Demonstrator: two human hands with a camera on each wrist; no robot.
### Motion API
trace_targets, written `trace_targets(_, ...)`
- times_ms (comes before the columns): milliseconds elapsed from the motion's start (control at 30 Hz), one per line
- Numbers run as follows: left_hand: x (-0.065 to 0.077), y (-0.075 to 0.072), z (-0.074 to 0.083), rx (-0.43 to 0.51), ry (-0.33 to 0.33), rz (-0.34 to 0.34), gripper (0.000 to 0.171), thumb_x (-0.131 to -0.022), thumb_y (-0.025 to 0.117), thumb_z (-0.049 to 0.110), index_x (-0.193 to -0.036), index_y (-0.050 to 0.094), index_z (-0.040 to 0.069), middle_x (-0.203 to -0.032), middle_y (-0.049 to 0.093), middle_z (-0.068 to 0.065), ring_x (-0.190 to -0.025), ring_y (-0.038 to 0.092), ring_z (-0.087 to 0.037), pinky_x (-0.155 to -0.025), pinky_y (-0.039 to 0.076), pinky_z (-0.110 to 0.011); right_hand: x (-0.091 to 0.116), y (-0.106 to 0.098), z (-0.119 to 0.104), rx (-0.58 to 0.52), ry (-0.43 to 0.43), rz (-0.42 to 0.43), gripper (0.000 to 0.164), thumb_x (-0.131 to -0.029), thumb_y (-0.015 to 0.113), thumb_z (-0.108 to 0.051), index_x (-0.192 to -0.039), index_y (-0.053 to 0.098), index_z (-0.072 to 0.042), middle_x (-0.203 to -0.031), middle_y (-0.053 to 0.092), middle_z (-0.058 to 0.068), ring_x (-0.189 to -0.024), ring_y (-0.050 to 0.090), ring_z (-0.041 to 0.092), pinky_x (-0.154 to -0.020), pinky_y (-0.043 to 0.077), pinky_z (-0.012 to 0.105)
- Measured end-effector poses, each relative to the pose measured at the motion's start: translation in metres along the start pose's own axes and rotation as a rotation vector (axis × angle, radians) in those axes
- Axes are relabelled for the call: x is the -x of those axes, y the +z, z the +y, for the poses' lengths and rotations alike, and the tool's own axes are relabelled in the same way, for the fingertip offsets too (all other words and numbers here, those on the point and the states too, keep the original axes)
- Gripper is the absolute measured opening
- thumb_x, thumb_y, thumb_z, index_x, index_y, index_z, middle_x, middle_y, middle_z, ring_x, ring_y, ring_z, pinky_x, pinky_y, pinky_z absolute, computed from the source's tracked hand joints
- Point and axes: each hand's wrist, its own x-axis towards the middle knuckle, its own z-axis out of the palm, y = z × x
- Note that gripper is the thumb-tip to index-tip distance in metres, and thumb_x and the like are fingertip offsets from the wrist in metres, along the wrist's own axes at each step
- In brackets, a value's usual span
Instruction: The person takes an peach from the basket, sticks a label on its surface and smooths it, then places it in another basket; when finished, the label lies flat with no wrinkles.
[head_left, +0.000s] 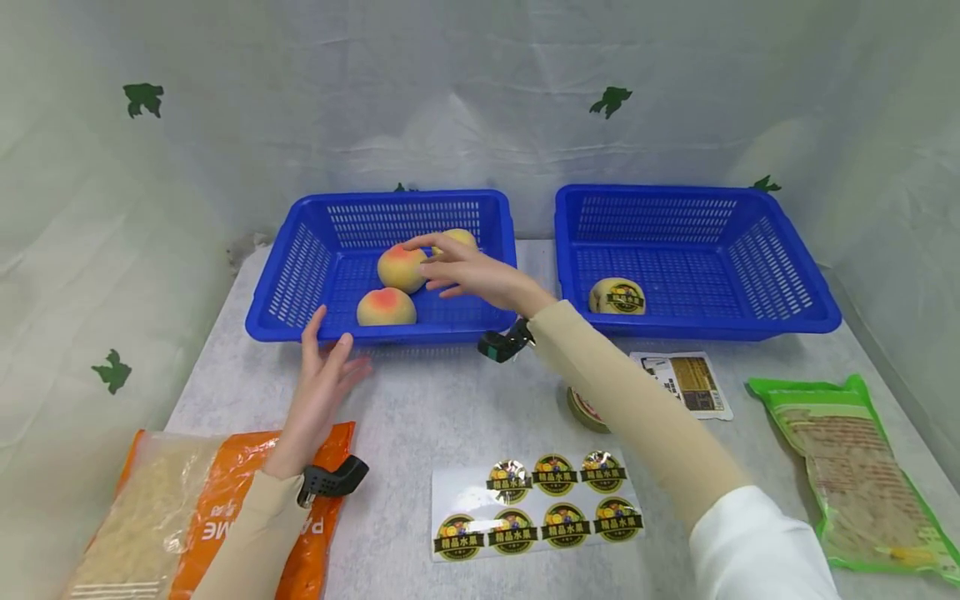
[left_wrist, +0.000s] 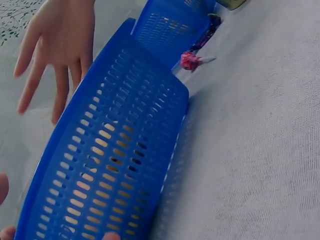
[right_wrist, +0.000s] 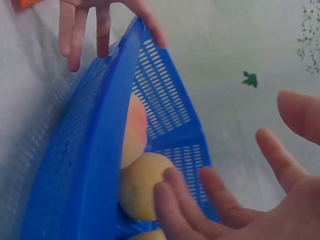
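Observation:
Three yellow peaches with red blush lie in the left blue basket (head_left: 442,335): a front peach (head_left: 386,307), a middle peach (head_left: 401,271) and a back peach (head_left: 459,239). My right hand (head_left: 468,273) hangs over the basket, fingers spread, overlapping the middle and back peaches in the head view. Nothing is gripped in it; the right wrist view has its fingertips close over a peach (right_wrist: 145,187). At the basket's front left rim is my left hand (head_left: 324,387), its fingers extended and its fingertips right at the rim (right_wrist: 132,35).
A second blue basket (head_left: 712,324) on the right holds a fruit with a round label (head_left: 617,297). In front lie a sheet of round stickers (head_left: 459,493), a round tin (head_left: 585,414), a packet (head_left: 688,385), a green bag (head_left: 855,475) and an orange bag (head_left: 195,517). A pink-wrapped lollipop (left_wrist: 190,61) lies beside the baskets.

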Motion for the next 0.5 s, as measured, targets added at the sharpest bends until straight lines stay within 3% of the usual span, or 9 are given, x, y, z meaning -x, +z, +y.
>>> trace_targets(133, -0.007, 0.008, -0.001, -0.037, -0.004, 0.142, 0.065, -0.09, 0.047, 0.042, -0.141, 0.007, 0.037, -0.135, 0.001, -0.013, -0.119, 0.034, -0.036, -0.098, 0.032, -0.045, -0.018, 0.009, 0.008, -0.01, 0.118, -0.024, 0.048, -0.092, 0.049, -0.035, -0.136, 0.033, -0.029, -0.138, 0.03, 0.0, -0.116, 0.041, 0.03, -0.094, 0.036, 0.043)
trace_targets(300, -0.013, 0.018, -0.004, -0.066, -0.003, 0.34, 0.063, -0.088, 0.052, 0.041, -0.138, 0.014, 0.041, -0.135, -0.008, -0.01, -0.124, 0.025, -0.031, -0.097, 0.033, -0.047, -0.037, 0.021, 0.017, -0.016, 0.222, -0.007, 0.051, -0.09, 0.052, -0.037, -0.137, 0.033, -0.032, -0.14, 0.026, -0.005, -0.122, 0.033, 0.035, -0.097, 0.03, 0.049)
trace_targets(400, -0.014, 0.023, -0.006, -0.026, 0.02, 0.396, 0.062, -0.089, 0.053, 0.035, -0.139, 0.015, 0.039, -0.137, -0.008, -0.009, -0.124, 0.023, -0.031, -0.096, 0.033, -0.047, -0.045, 0.028, 0.021, 0.023, 0.256, 0.004, 0.05, -0.09, 0.053, -0.035, -0.137, 0.034, -0.031, -0.141, 0.027, -0.006, -0.123, 0.033, 0.032, -0.096, 0.031, 0.049)
trace_targets(500, -0.015, 0.026, -0.007, 0.053, 0.038, 0.405, 0.06, -0.091, 0.052, 0.029, -0.138, 0.016, 0.038, -0.137, -0.011, -0.007, -0.123, 0.026, -0.03, -0.097, 0.033, -0.046, -0.053, 0.034, 0.023, 0.063, 0.285, 0.013, 0.048, -0.091, 0.051, -0.033, -0.136, 0.035, -0.032, -0.143, 0.024, -0.008, -0.124, 0.033, 0.026, -0.095, 0.034, 0.048)
